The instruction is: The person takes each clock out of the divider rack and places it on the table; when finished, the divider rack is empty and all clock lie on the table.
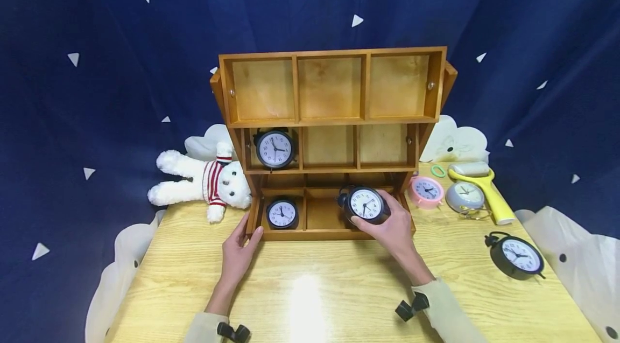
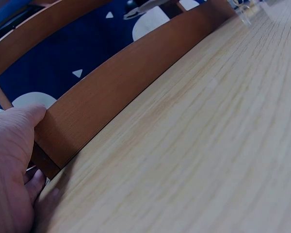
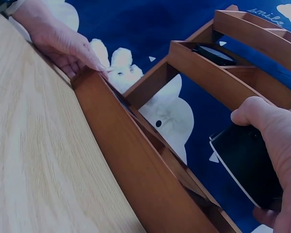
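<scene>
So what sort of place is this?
Probably an indoor tabletop workspace with a backdrop: patterned dark blue cloth hangs behind a wood-grain table, which holds a tiered wooden shelf.

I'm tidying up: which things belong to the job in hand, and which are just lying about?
Likely in the job:
- wooden shelf, held by the left hand
- black clock in the right hand
- middle-row clock
- bottom-row clock

Probably lying about:
- stuffed bear
- lint roller
- green ring
- pink clock
- gray clock
- far-right clock (might belong)
</scene>
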`<state>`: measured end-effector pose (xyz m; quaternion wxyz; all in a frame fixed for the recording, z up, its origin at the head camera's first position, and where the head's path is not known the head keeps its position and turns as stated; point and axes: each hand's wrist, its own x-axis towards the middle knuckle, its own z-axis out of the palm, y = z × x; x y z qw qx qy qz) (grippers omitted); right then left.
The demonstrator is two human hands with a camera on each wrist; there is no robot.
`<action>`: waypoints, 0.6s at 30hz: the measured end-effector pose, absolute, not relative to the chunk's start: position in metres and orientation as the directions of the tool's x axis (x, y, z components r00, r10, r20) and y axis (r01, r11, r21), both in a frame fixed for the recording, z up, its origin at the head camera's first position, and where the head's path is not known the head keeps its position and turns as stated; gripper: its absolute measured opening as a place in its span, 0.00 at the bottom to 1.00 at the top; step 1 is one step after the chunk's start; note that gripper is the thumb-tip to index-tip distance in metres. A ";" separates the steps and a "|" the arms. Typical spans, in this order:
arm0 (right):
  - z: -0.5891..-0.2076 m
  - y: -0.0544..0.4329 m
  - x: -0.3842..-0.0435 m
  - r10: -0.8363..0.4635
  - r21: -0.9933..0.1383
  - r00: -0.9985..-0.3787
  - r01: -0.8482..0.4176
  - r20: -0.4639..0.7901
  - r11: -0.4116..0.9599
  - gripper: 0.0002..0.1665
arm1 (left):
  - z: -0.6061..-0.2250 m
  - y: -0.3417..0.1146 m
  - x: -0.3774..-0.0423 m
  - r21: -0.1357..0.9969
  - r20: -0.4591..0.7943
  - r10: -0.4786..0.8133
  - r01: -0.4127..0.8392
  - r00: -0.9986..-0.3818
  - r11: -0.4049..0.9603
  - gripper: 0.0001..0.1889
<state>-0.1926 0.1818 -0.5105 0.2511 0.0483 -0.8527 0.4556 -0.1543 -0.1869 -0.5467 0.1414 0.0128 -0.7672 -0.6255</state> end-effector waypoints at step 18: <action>-0.515 0.224 -0.175 0.246 -0.777 -0.851 -0.258 0.464 0.574 0.46 | -0.550 -0.188 -0.156 0.965 0.194 -0.194 0.151 -0.962 0.216 0.32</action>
